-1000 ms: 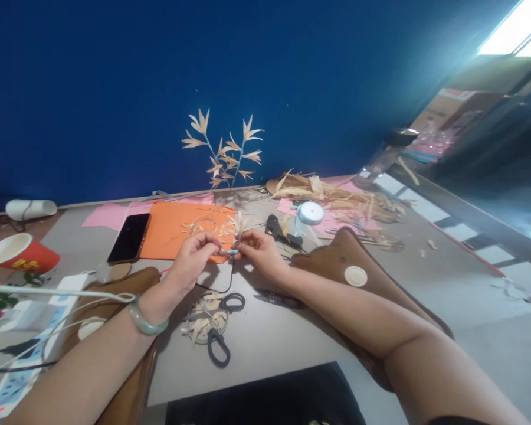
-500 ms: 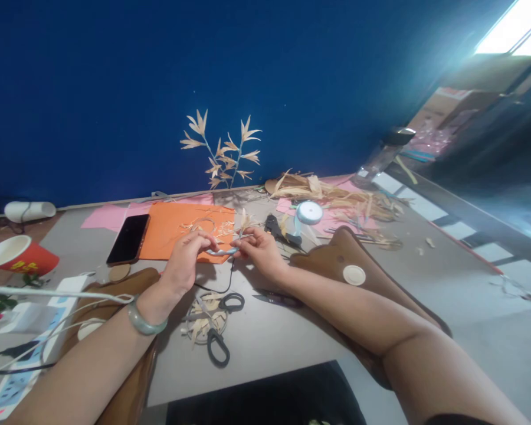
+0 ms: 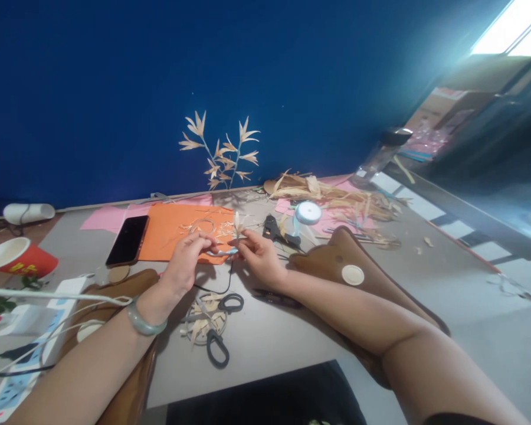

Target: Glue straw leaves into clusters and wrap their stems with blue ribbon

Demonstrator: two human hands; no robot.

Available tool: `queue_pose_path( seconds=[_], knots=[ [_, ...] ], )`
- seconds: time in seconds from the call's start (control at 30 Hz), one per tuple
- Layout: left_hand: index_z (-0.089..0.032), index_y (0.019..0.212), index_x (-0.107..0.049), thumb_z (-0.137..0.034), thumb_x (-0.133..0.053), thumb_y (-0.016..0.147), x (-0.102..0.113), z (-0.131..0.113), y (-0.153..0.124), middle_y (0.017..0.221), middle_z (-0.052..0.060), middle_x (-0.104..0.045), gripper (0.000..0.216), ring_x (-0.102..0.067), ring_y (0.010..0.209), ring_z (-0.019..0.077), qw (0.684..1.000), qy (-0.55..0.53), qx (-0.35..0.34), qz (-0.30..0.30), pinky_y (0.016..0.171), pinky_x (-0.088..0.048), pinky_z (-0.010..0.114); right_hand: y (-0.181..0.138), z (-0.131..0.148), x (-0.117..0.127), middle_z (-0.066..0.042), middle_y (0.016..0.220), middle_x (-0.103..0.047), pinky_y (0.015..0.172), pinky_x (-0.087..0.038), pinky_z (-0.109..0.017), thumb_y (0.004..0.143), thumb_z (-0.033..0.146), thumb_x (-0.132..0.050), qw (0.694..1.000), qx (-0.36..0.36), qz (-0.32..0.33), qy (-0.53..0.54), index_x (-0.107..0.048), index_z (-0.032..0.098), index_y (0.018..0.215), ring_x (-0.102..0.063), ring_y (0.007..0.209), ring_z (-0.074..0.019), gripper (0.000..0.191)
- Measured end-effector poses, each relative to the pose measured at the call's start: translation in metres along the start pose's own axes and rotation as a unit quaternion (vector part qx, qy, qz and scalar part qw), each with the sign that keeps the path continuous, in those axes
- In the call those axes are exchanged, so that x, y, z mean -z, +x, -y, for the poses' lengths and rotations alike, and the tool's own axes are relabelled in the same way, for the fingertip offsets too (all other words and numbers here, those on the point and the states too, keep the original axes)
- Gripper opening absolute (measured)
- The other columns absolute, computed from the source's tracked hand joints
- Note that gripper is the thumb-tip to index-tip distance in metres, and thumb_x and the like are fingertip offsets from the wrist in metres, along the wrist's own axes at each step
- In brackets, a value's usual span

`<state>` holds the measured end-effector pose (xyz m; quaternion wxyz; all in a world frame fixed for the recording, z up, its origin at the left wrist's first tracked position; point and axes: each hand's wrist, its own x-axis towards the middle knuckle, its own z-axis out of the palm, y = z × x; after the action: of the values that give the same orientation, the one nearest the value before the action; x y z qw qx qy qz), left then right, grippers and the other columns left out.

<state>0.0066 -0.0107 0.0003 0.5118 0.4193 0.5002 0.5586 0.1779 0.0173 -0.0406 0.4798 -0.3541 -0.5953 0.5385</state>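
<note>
My left hand point(image 3: 186, 257) is closed in a pinch on one end of a pale blue strip of floral tape point(image 3: 223, 252). The strip runs across to my right hand point(image 3: 261, 260), whose fingertips pinch the stem of a small husk flower point(image 3: 238, 223) where the tape meets it. The flower's pale petals point up above the fingers; its stem is mostly hidden by them. Both hands are over the near edge of an orange sheet point(image 3: 168, 230) strewn with husk scraps. Just below them, scissors point(image 3: 218, 349) with black handles lie on a pile of husk pieces point(image 3: 201, 327).
Behind stands a branch of husk flowers point(image 3: 236, 156) before the blue wall. To the right lie a tape roll point(image 3: 308, 212), a black glue gun point(image 3: 278, 230), dried husks point(image 3: 331, 192) and a brown mat point(image 3: 331, 260). At left are a phone point(image 3: 127, 241), red cup point(image 3: 30, 260) and power strip point(image 3: 15, 392).
The right hand has turned slightly, and the husk flower has shifted a little left and stands more upright. The left hand keeps its pinch on the floral tape, nearly still.
</note>
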Motion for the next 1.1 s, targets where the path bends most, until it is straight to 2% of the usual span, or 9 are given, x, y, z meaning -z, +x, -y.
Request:
queue_pose_path(
  seconds=[0.13, 0.37, 0.57, 0.77, 0.97, 1.1],
  knots=[
    [-0.018, 0.065, -0.066, -0.019, -0.061, 0.065, 0.000, 0.002, 0.001, 0.063, 0.000, -0.064, 0.005, -0.060, 0.067, 0.0144, 1.000, 0.000, 0.014, -0.009, 0.077, -0.044, 0.027, -0.001, -0.003, 0.000, -0.004, 0.090, -0.073, 0.062, -0.057, -0.028, 0.081, 0.033, -0.062, 1.000, 0.014, -0.022, 0.006, -0.054, 0.023, 0.112, -0.068, 0.062, -0.0137, 0.033],
    [-0.017, 0.067, -0.065, -0.020, -0.062, 0.065, 0.001, 0.004, 0.002, 0.063, 0.000, -0.064, 0.006, -0.062, 0.067, 0.0154, 1.000, 0.005, 0.010, 0.005, 0.077, -0.046, 0.029, 0.001, 0.003, 0.000, -0.004, 0.086, -0.071, 0.063, -0.059, -0.029, 0.077, 0.041, -0.068, 1.000, 0.003, -0.028, 0.006, -0.060, 0.020, 0.085, -0.068, 0.069, -0.0153, 0.024],
    [-0.018, 0.066, -0.063, -0.016, -0.063, 0.063, 0.000, 0.003, 0.000, 0.067, -0.002, -0.062, 0.004, -0.059, 0.070, 0.0132, 1.000, 0.007, -0.014, 0.014, 0.073, -0.046, 0.026, 0.005, 0.003, 0.002, 0.001, 0.064, -0.065, 0.052, -0.051, -0.024, 0.074, 0.033, -0.071, 0.999, -0.010, -0.042, 0.009, -0.061, 0.020, 0.078, -0.064, 0.056, -0.0138, 0.018],
    [-0.018, 0.062, -0.059, -0.013, -0.058, 0.064, 0.001, 0.004, 0.001, 0.068, -0.001, -0.063, 0.005, -0.059, 0.077, 0.0152, 0.999, -0.005, -0.040, 0.008, 0.078, -0.045, 0.028, 0.007, 0.011, 0.004, 0.005, 0.051, -0.059, 0.047, -0.042, -0.022, 0.071, 0.032, -0.073, 0.996, -0.078, -0.019, 0.047, -0.063, 0.018, 0.078, -0.055, 0.046, -0.0104, 0.018],
    [-0.018, 0.061, -0.058, -0.015, -0.056, 0.064, 0.001, 0.000, 0.001, 0.064, -0.001, -0.063, 0.005, -0.060, 0.074, 0.0156, 0.998, -0.019, -0.051, -0.009, 0.077, -0.045, 0.029, 0.013, 0.017, 0.006, 0.000, 0.067, -0.070, 0.048, -0.044, -0.019, 0.065, 0.033, -0.078, 0.981, -0.129, 0.005, 0.148, -0.067, 0.015, 0.078, -0.057, 0.048, -0.0069, 0.025],
    [-0.017, 0.061, -0.058, -0.018, -0.056, 0.062, 0.002, 0.000, 0.003, 0.063, 0.001, -0.064, 0.002, -0.061, 0.071, 0.0175, 0.998, -0.037, -0.045, -0.023, 0.075, -0.047, 0.031, 0.016, 0.029, 0.006, -0.003, 0.078, -0.073, 0.046, -0.044, -0.018, 0.063, 0.033, -0.079, 0.979, -0.126, -0.001, 0.160, -0.067, 0.015, 0.081, -0.057, 0.047, -0.0060, 0.028]
  ],
)
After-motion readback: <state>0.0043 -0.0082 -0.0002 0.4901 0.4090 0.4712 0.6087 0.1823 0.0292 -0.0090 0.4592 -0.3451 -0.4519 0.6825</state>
